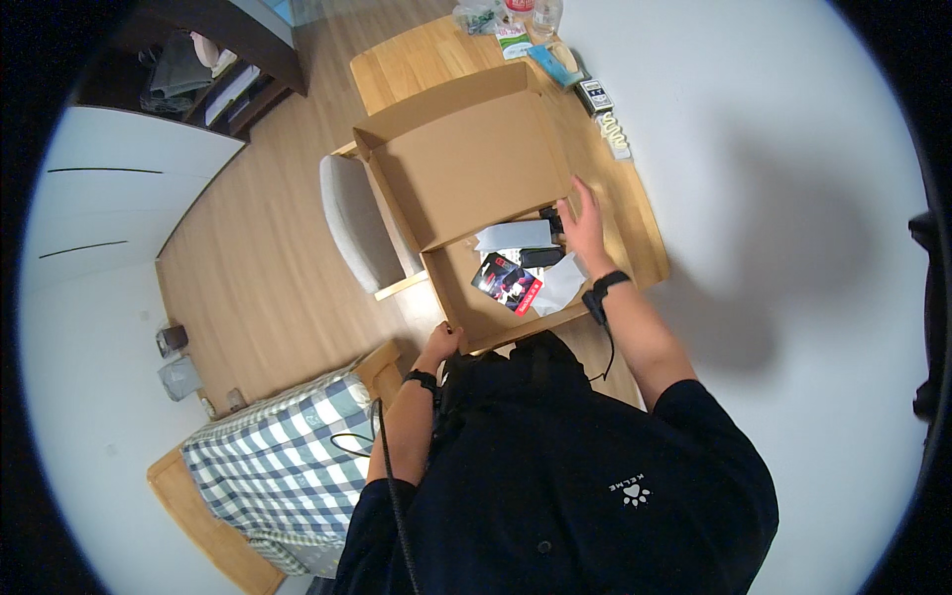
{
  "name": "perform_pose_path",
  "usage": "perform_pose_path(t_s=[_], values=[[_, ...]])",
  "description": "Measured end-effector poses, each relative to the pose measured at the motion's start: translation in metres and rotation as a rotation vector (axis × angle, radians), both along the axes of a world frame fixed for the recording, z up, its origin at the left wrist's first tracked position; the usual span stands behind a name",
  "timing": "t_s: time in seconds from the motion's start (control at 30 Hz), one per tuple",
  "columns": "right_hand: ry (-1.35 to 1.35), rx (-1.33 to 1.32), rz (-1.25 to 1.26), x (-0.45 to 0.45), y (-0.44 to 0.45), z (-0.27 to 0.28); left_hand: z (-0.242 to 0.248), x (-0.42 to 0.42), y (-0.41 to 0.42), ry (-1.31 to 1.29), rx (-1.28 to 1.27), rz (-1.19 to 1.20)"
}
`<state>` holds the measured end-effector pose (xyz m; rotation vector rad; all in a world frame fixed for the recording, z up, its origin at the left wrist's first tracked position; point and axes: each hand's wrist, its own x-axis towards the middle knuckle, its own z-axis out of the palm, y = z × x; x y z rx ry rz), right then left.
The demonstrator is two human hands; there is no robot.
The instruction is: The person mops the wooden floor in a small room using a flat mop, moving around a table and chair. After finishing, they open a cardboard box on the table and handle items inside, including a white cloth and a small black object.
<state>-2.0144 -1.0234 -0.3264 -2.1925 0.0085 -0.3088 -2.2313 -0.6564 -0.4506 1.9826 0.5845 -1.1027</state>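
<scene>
An open cardboard box (467, 316) with its lid (468, 163) folded back lies on the wooden table. My left hand (443, 343) is at the box's near left corner, its fingers closed against the cardboard edge. Over the right side of the box, by the lid's hinge edge, is my right hand (584, 227), fingers spread, beside a small black object (551, 220). Inside the box lie a black and red blister card package (506, 283), a black case (541, 257), a grey-white folded piece (515, 236) and a crumpled white sheet (559, 285).
Along the table's wall side (647, 223) stand a power strip with a coiled cable (614, 136), a black box (594, 97), a blue packet (555, 65) and bottles (547, 18). A grey chair (357, 223) stands left of the table, and a bed with a checked cover (290, 454) lies lower left.
</scene>
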Motion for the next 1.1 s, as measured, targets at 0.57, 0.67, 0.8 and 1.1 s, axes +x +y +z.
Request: perform_pose_path(t_s=[0.57,0.67,0.8,1.1], values=[[0.642,-0.329,0.316,-0.144,0.081,-0.083,0.032,0.008,0.004,-0.025,-0.145,0.028],[0.724,-0.159,0.311,-0.14,0.089,-0.074,0.018,0.001,0.007,-0.21,-0.288,0.116],[0.708,-0.159,0.439,-0.151,0.104,-0.076,0.026,0.009,0.005,-0.21,-0.301,0.122],[0.707,-0.18,0.56,-0.158,0.144,-0.052,0.023,0.01,0.015,-0.269,-0.222,0.002]])
